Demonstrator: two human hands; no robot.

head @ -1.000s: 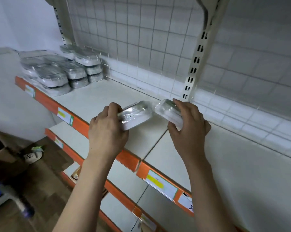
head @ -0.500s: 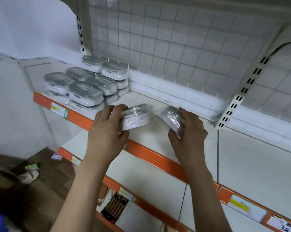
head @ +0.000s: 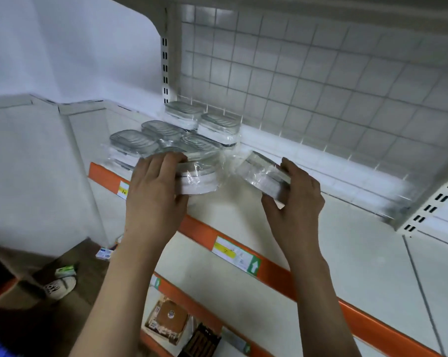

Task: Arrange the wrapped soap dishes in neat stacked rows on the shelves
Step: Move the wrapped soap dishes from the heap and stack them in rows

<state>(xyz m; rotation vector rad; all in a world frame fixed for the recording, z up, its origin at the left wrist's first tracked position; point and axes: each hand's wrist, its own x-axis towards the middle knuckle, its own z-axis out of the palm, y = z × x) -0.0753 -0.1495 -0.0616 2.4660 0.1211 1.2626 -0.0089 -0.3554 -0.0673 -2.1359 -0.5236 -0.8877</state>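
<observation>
My left hand (head: 154,194) grips a wrapped soap dish (head: 199,177), held level just above the front of the white shelf (head: 321,243). My right hand (head: 296,202) grips a second wrapped soap dish (head: 263,173), tilted, with its clear wrap trailing toward the first. Directly behind the left dish sit stacked rows of wrapped soap dishes (head: 181,132) at the shelf's left end, against the grid back panel. The left dish hides the nearest stack's front.
An orange price rail (head: 274,269) with labels edges the shelf. A slotted upright (head: 165,60) stands behind the stacks and a bracket (head: 429,210) at right. Lower shelves hold boxed goods (head: 166,320). On the floor at left lie a shoe (head: 59,287) and cardboard boxes.
Both hands have carried their dishes leftward along the shelf, closer to the stacked rows. The view has turned left with them, so the stacks now sit just behind the left dish.
</observation>
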